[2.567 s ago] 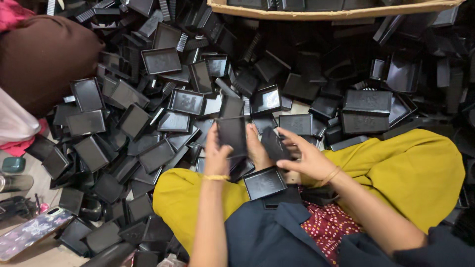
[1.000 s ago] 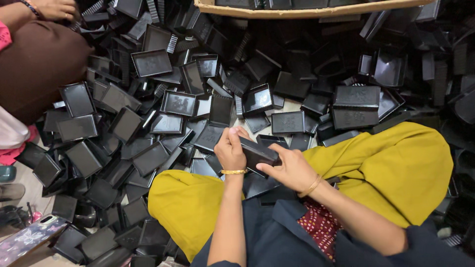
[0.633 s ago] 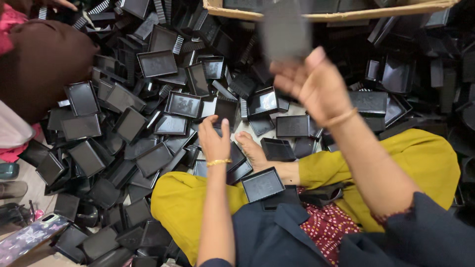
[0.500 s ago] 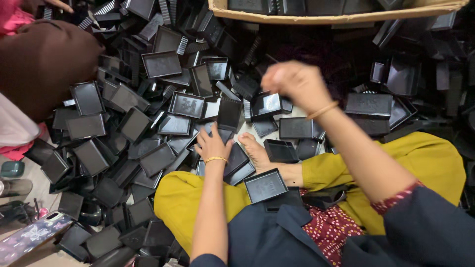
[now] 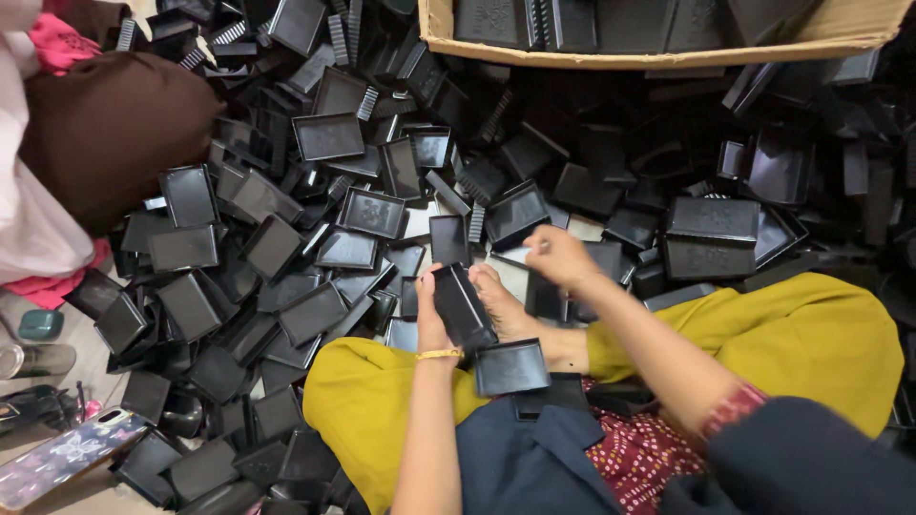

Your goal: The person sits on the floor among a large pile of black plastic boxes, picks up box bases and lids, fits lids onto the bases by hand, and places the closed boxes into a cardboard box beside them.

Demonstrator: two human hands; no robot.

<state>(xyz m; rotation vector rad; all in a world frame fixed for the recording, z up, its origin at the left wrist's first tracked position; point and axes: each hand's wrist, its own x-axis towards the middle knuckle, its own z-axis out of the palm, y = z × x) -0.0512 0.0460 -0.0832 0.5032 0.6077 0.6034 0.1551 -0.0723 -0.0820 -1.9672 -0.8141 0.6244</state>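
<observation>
So the left hand [image 5: 434, 319] has a black tray piece [image 5: 463, 307] clamped in it, fingers wrapped round the underside, thumb edge on the near side. The piece is rectangular and its long axis runs on a diagonal, from up by the left fingertips down and to the right toward the lap. Its far end sits just beside the bare foot [image 5: 506, 310], which lies between the two hands

The right hand [image 5: 558, 256] is out past the foot, to the right of the held piece and a bit farther away from the body. Fingers are curled down at the pile and it looks like it's pinching the edge of another flat black part there, but it's blurred enough that I can't tell if it's really gripping anything or just touching

The relation that matters: the held piece is entirely the left hand's, and the right hand is apart from it, with the foot in the gap. Right hand would have to come back left and toward the body to meet it

Just below the left hand a shallow square black tray [image 5: 512, 367] rests open side up on the lap, near the left wrist. The yellow trouser leg [image 5: 792, 334] is off to the right under the right forearm, cardboard box [image 5: 668, 55] well beyond both hands
</observation>
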